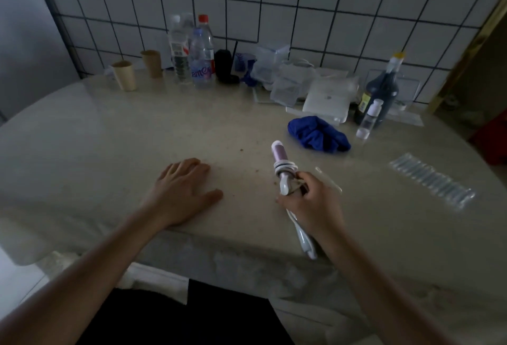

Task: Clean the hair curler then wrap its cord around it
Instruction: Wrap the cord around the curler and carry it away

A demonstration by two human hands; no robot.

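Note:
The hair curler (280, 156) has a white body and a pink barrel that points away from me, its handle end sticking out below my wrist near the table's front edge. Its white cord (285, 166) is looped several times around the middle of the barrel. My right hand (315, 204) grips the curler around its middle, fingers curled, with the plug end of the cord caught at the fingers. My left hand (182, 192) rests flat on the table (109, 147), fingers spread, well to the left of the curler and holding nothing.
A crumpled blue cloth (319, 134) lies just beyond the curler. A small spray bottle (369, 118) and a dark bottle (380, 92) stand at back right. Water bottles (201, 55), paper cups (124, 74) and clear plastic boxes (288, 81) line the tiled wall. A strip of clear vials (432, 180) lies right.

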